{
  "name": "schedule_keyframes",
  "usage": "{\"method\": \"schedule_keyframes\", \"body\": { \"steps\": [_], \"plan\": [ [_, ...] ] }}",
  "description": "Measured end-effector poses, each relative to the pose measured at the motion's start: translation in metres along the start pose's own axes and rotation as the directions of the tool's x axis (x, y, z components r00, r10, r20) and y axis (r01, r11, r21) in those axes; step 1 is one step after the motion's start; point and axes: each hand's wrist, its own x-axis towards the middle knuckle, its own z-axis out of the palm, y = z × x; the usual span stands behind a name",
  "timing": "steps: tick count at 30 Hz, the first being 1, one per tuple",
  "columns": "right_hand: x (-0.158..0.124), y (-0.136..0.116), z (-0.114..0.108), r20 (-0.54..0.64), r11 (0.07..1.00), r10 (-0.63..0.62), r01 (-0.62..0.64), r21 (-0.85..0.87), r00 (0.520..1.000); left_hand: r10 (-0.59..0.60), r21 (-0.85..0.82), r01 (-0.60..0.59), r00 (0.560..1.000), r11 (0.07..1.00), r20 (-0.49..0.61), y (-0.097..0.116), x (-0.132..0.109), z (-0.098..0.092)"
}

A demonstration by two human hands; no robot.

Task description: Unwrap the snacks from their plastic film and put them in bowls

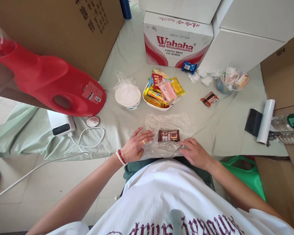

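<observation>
A brown snack packet (169, 135) lies on a clear plastic sheet (171, 124) spread on the cloth-covered table. My left hand (136, 146) rests flat on the sheet's left edge, fingers spread, a ring on one finger and bead bracelets at the wrist. My right hand (194, 152) lies on the sheet's near right edge, fingers curled down onto the plastic just right of the packet. Beyond the sheet stands a white dish (159, 107) heaped with several wrapped snacks (163, 89).
A white bowl lined with plastic (127, 95) sits left of the dish. A red jug (49, 81), power bank (61, 125) and white cable (90, 137) lie left. A loose brown packet (209, 98), plastic tub (232, 80), Wahaha box (177, 40), roll (266, 121) and bottles (287, 127) are further back and right.
</observation>
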Motion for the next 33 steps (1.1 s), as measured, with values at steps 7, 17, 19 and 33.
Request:
{"method": "schedule_keyframes", "body": {
  "steps": [7,17,19,33],
  "plan": [
    [0.034,0.011,-0.031,0.035,0.967,0.114,-0.119,0.224,0.993,-0.059,-0.029,0.064,0.987,0.998,0.147,0.008,-0.022,0.001],
    [0.062,0.047,-0.035,0.116,0.893,0.388,-0.404,0.198,0.914,-0.558,-0.042,0.591,0.732,0.806,-0.391,-0.022,0.029,0.025],
    [0.074,0.056,-0.041,0.039,0.894,0.439,-0.441,0.080,0.898,-0.595,-0.033,0.656,0.660,0.754,-0.458,-0.024,0.037,0.024],
    [0.164,0.050,-0.012,0.162,0.962,0.261,-0.243,-0.122,0.952,-0.146,0.163,0.172,0.976,0.972,-0.162,0.069,0.042,0.057]
  ]
}}
